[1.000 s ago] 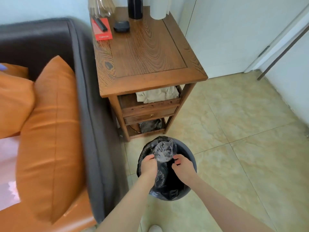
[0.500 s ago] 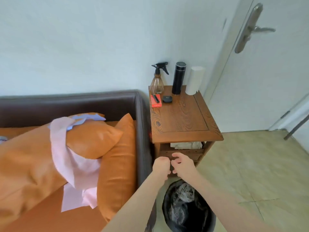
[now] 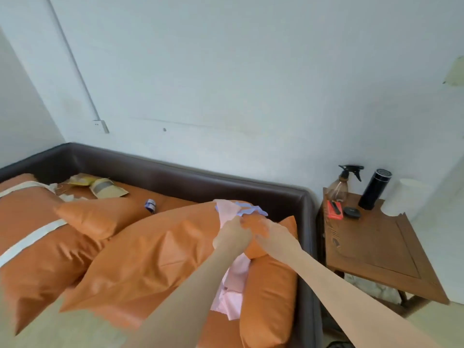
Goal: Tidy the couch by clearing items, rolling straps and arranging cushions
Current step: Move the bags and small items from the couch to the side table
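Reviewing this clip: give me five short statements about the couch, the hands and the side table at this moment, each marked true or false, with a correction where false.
1. Both hands are at the pink cloth draped over an orange cushion. True: the left hand and right hand meet at its top edge.
2. The side table stands to the left of the couch. False: it stands at the couch's right end.
3. A spray bottle and a black flask stand on the side table. True.
4. The couch seat holds only cushions. False: food pouches lie near the backrest.
5. The red box lies on the floor. False: it lies on the side table.
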